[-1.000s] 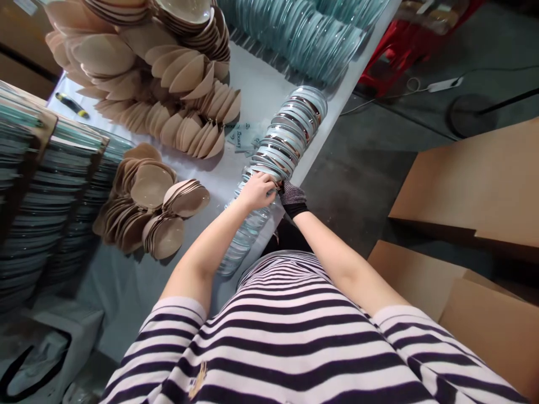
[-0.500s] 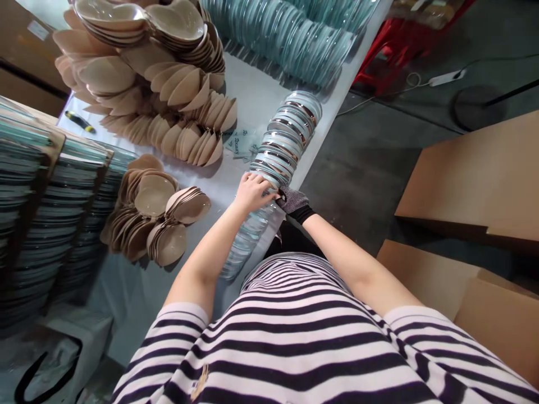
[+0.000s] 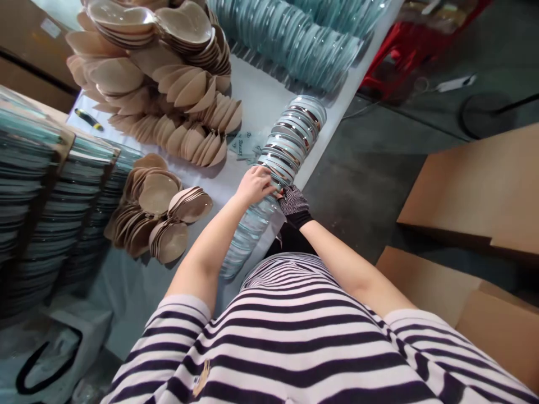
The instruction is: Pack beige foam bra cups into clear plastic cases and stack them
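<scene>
My bare left hand [image 3: 254,185] lies at the near end of a row of shiny round discs [image 3: 292,137], its fingers curled in toward the right hand. My right hand [image 3: 293,203], in a dark dotted glove with bare fingertips, meets it there, fingers closed. What the fingertips pinch, if anything, is too small and hidden to make out. The discs stand on edge, packed face to face. Below my hands, clearer pale discs [image 3: 244,238] continue the row toward my body. A clear printed plastic film [image 3: 245,145] lies left of the row.
Beige cup-shaped pieces [image 3: 168,84] are heaped on the white table [image 3: 248,70], with a smaller pile [image 3: 158,193] nearer me. More clear discs [image 3: 295,42] line the back. Racked stacks [image 3: 54,213] stand left. Cardboard boxes [image 3: 471,185] and a red stool [image 3: 391,56] are to the right.
The view has shifted slightly, so the table's things sit a little further right. My left fingers are more curled and nearer the right fingertips. The row of discs looks the same.
</scene>
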A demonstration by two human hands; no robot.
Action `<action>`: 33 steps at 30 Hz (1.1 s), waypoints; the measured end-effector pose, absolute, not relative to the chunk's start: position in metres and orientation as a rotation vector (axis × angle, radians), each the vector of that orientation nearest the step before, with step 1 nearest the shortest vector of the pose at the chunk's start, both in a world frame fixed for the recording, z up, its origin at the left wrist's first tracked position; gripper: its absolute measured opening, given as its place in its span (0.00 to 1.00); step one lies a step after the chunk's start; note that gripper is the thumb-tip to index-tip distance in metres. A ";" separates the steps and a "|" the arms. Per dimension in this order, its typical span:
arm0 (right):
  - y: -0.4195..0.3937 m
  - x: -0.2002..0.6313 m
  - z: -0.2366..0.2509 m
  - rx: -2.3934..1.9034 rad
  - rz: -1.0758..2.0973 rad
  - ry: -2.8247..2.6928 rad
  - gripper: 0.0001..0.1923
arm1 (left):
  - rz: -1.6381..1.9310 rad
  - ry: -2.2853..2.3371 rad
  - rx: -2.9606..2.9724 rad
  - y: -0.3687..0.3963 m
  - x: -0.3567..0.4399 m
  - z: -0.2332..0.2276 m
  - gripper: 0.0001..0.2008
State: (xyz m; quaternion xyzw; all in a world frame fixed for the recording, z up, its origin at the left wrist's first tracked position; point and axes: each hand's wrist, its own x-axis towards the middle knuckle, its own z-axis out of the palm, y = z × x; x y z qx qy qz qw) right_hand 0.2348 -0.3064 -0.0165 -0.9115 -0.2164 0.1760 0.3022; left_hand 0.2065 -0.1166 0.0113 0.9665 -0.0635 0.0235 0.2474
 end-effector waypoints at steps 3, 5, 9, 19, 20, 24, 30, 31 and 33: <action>-0.307 0.238 -0.007 -2.374 0.458 -0.545 0.12 | 0.108 -0.076 2.547 -0.123 0.210 0.015 0.11; -0.307 0.241 0.002 -2.358 0.416 -0.624 0.16 | 0.209 0.116 2.462 -0.125 0.198 0.019 0.07; -0.296 0.247 0.022 -2.312 0.396 -0.851 0.20 | 0.334 0.580 2.387 -0.104 0.128 0.026 0.11; -0.107 0.192 0.019 -2.369 1.034 -1.446 0.24 | 0.113 1.464 2.300 -0.021 -0.074 -0.003 0.18; -0.088 0.184 0.016 -2.414 1.116 -1.444 0.24 | 0.053 1.449 2.311 -0.017 -0.074 -0.006 0.20; -0.055 0.154 0.010 -2.500 1.123 -1.449 0.20 | -0.059 1.490 2.302 -0.009 -0.061 -0.016 0.22; -0.080 0.148 0.030 -2.034 0.882 -1.611 0.19 | 0.006 1.533 2.279 -0.005 -0.062 -0.014 0.11; -0.084 0.156 0.035 -1.956 0.858 -1.611 0.19 | 0.043 1.482 2.297 -0.005 -0.065 -0.008 0.09; -0.091 0.176 0.048 -1.967 0.819 -1.581 0.20 | 0.093 1.258 2.358 -0.005 -0.072 0.011 0.09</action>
